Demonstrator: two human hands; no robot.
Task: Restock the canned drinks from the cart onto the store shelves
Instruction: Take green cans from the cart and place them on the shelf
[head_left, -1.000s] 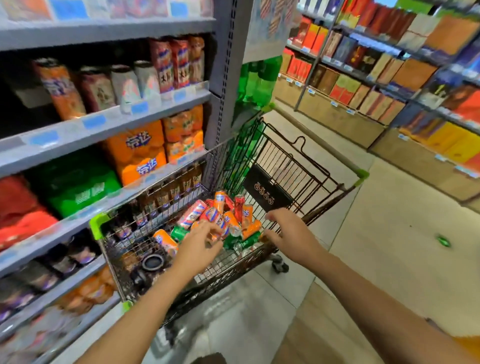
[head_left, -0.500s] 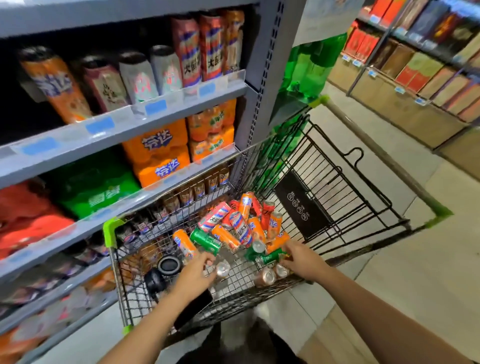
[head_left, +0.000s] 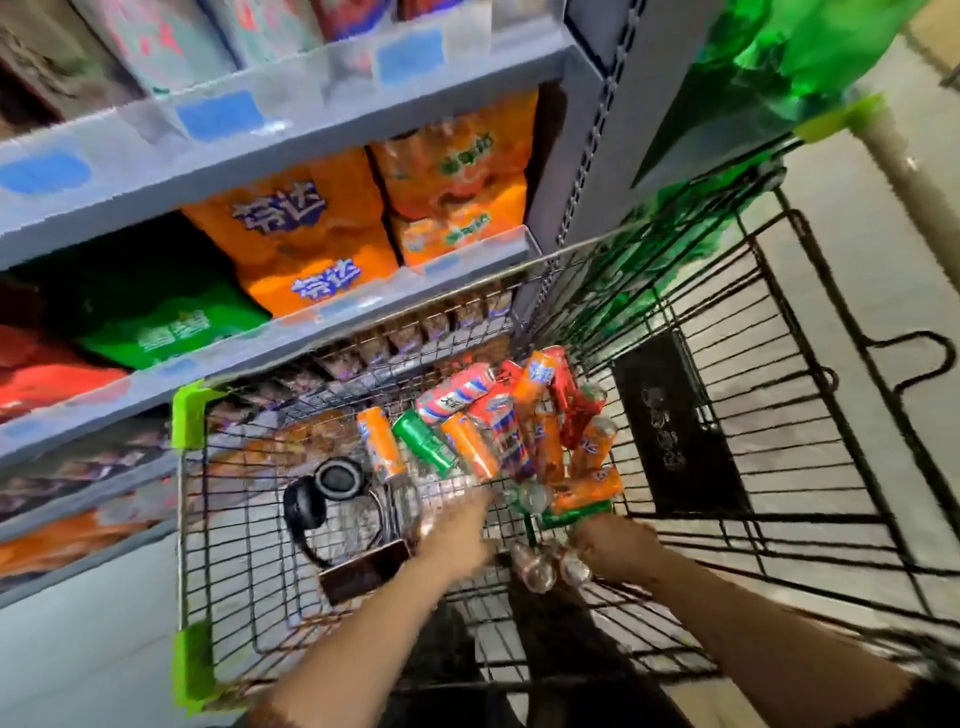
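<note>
Both hands are inside the cart (head_left: 187, 519), and the cans (head_left: 498, 431) lie heaped just ahead of them, mostly on their sides with long axes running away and rightward. Left hand (head_left: 460, 535) reaches into the gap before the pile, blurred, so its grip cannot be told. Right hand (head_left: 615, 545) sits nearer, against two cans (head_left: 550, 569) at the near edge; whether it holds them is unclear.
</note>
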